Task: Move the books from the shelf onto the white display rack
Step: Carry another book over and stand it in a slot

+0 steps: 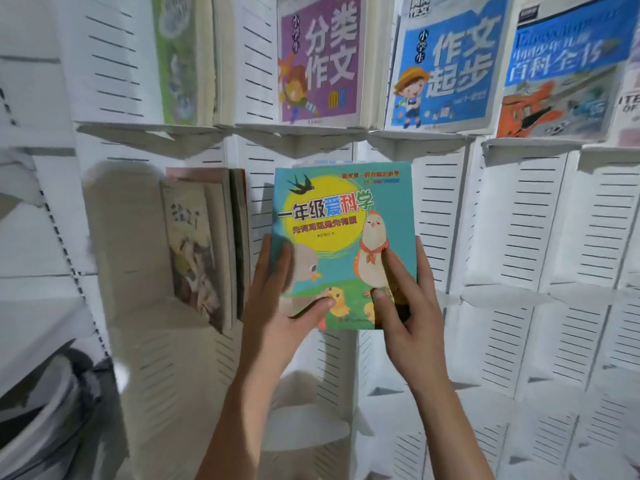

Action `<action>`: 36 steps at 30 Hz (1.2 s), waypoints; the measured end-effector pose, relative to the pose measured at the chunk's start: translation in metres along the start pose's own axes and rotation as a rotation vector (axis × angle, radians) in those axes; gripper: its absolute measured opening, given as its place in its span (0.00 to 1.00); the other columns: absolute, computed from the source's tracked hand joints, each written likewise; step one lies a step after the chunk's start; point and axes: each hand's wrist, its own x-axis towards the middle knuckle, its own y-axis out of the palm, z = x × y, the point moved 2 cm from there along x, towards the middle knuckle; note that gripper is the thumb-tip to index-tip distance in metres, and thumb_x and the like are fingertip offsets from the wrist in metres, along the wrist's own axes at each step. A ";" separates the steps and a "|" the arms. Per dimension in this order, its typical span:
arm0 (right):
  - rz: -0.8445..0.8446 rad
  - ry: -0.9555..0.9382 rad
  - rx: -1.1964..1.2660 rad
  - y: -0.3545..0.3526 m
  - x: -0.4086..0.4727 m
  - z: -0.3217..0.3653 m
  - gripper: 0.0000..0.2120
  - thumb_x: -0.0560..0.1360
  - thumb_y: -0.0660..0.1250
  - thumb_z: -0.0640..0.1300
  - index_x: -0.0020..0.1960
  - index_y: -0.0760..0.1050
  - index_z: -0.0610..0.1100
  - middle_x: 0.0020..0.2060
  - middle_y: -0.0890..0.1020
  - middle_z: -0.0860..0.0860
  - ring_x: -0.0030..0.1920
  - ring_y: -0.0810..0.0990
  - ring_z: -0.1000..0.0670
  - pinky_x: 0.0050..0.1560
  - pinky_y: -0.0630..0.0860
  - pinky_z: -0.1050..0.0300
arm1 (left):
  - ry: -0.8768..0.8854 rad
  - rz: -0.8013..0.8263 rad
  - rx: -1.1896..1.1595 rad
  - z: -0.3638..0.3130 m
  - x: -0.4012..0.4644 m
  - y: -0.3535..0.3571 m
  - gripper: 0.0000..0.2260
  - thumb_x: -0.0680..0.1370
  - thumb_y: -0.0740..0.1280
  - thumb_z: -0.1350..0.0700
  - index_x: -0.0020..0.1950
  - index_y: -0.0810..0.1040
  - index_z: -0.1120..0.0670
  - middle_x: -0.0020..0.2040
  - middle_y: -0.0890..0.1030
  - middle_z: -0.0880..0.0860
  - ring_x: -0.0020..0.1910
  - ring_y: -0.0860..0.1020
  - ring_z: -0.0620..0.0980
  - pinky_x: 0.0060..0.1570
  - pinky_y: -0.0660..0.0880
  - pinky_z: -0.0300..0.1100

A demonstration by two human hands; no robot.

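Both hands held a teal chick book [346, 237] upright against the white display rack [519, 237]: left hand [277, 306] at seven o'clock, right hand [408, 306] at five.

Cropped by the top edge: purple-covered book [317, 60] and blue-covered book [446, 64] (titles partly lost). Blurred beyond reading: dark round objects [45, 420], bottom left.

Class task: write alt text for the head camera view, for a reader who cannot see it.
Two hands, left hand and right hand, hold a teal children's science book with cartoon chicks upright against a white display rack. Above it, a purple composition book and a blue composition book stand on the upper ledge; more books lean at left.
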 end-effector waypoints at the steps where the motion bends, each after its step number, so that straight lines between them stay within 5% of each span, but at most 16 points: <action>1: -0.007 -0.013 -0.013 0.002 0.006 -0.004 0.24 0.78 0.61 0.54 0.74 0.66 0.60 0.79 0.53 0.62 0.75 0.66 0.46 0.64 0.74 0.37 | -0.012 0.011 -0.001 0.002 0.006 0.004 0.42 0.68 0.77 0.49 0.78 0.64 0.55 0.77 0.54 0.34 0.71 0.57 0.24 0.63 0.59 0.19; 5: -0.031 -0.052 -0.026 0.013 0.023 -0.016 0.24 0.79 0.60 0.55 0.75 0.66 0.60 0.79 0.51 0.61 0.74 0.66 0.44 0.62 0.76 0.38 | -0.053 0.072 0.000 0.016 0.024 0.016 0.48 0.69 0.79 0.61 0.79 0.51 0.56 0.80 0.53 0.51 0.69 0.56 0.20 0.58 0.60 0.17; 10: -0.067 -0.076 -0.116 0.029 0.025 -0.033 0.24 0.81 0.60 0.49 0.75 0.64 0.61 0.79 0.51 0.62 0.71 0.64 0.55 0.61 0.76 0.39 | -0.086 0.091 0.032 0.035 0.033 0.025 0.49 0.69 0.79 0.62 0.77 0.46 0.52 0.80 0.52 0.51 0.62 0.59 0.15 0.53 0.62 0.15; 12: -0.076 -0.119 -0.190 0.033 0.024 -0.038 0.26 0.81 0.61 0.46 0.76 0.62 0.61 0.79 0.50 0.61 0.67 0.62 0.61 0.65 0.71 0.49 | -0.089 0.110 0.056 0.044 0.034 0.031 0.49 0.70 0.79 0.61 0.78 0.47 0.51 0.80 0.52 0.50 0.62 0.59 0.15 0.53 0.61 0.15; 15: -0.054 -0.201 -0.321 0.040 0.024 -0.044 0.23 0.81 0.58 0.46 0.76 0.63 0.57 0.80 0.49 0.60 0.59 0.63 0.53 0.65 0.58 0.69 | -0.146 0.154 0.076 0.057 0.036 0.037 0.48 0.69 0.80 0.58 0.81 0.55 0.49 0.82 0.53 0.50 0.68 0.61 0.23 0.60 0.64 0.20; 17: -0.053 -0.202 -0.351 0.045 0.023 -0.049 0.23 0.81 0.57 0.46 0.76 0.63 0.55 0.80 0.49 0.60 0.57 0.63 0.51 0.64 0.56 0.72 | -0.153 0.165 0.087 0.060 0.037 0.039 0.46 0.68 0.81 0.58 0.80 0.59 0.49 0.81 0.55 0.52 0.65 0.61 0.21 0.56 0.64 0.18; 21: -0.084 -0.187 -0.375 0.054 0.017 -0.055 0.24 0.81 0.57 0.46 0.76 0.62 0.57 0.80 0.49 0.58 0.58 0.61 0.52 0.63 0.59 0.68 | -0.122 0.186 0.060 0.056 0.038 0.038 0.40 0.70 0.78 0.61 0.74 0.63 0.38 0.80 0.58 0.50 0.59 0.65 0.19 0.47 0.68 0.19; 24: -0.097 -0.179 -0.384 0.063 0.011 -0.061 0.24 0.82 0.57 0.46 0.76 0.61 0.57 0.80 0.50 0.55 0.58 0.62 0.51 0.62 0.61 0.63 | -0.155 0.152 0.086 0.055 0.035 0.036 0.28 0.75 0.73 0.50 0.71 0.66 0.38 0.78 0.63 0.50 0.68 0.71 0.40 0.62 0.75 0.40; 26: -0.103 -0.172 -0.404 0.068 0.006 -0.064 0.24 0.82 0.57 0.46 0.77 0.60 0.57 0.80 0.50 0.53 0.57 0.63 0.49 0.62 0.61 0.61 | -0.202 0.150 0.064 0.053 0.029 0.039 0.24 0.77 0.64 0.42 0.73 0.71 0.46 0.76 0.67 0.50 0.72 0.69 0.48 0.69 0.70 0.50; 29: -0.101 -0.161 -0.437 0.073 0.002 -0.064 0.24 0.81 0.58 0.44 0.76 0.61 0.53 0.80 0.51 0.50 0.58 0.66 0.44 0.63 0.58 0.65 | -0.274 0.272 0.024 0.038 0.021 0.044 0.21 0.83 0.58 0.44 0.76 0.68 0.46 0.80 0.59 0.46 0.79 0.53 0.42 0.77 0.53 0.44; 33: -0.082 -0.172 -0.434 0.071 0.000 -0.059 0.29 0.80 0.59 0.38 0.78 0.58 0.54 0.80 0.50 0.51 0.62 0.69 0.41 0.67 0.54 0.71 | -0.347 0.300 -0.052 0.033 0.021 0.041 0.23 0.82 0.52 0.39 0.76 0.66 0.41 0.81 0.54 0.43 0.79 0.49 0.37 0.75 0.50 0.37; 36: -0.091 -0.189 -0.390 0.064 0.001 -0.051 0.37 0.79 0.62 0.38 0.80 0.48 0.57 0.80 0.55 0.49 0.73 0.65 0.42 0.74 0.60 0.56 | -0.357 0.328 -0.030 0.030 0.022 0.039 0.26 0.79 0.49 0.39 0.77 0.63 0.41 0.81 0.53 0.43 0.79 0.48 0.37 0.75 0.49 0.35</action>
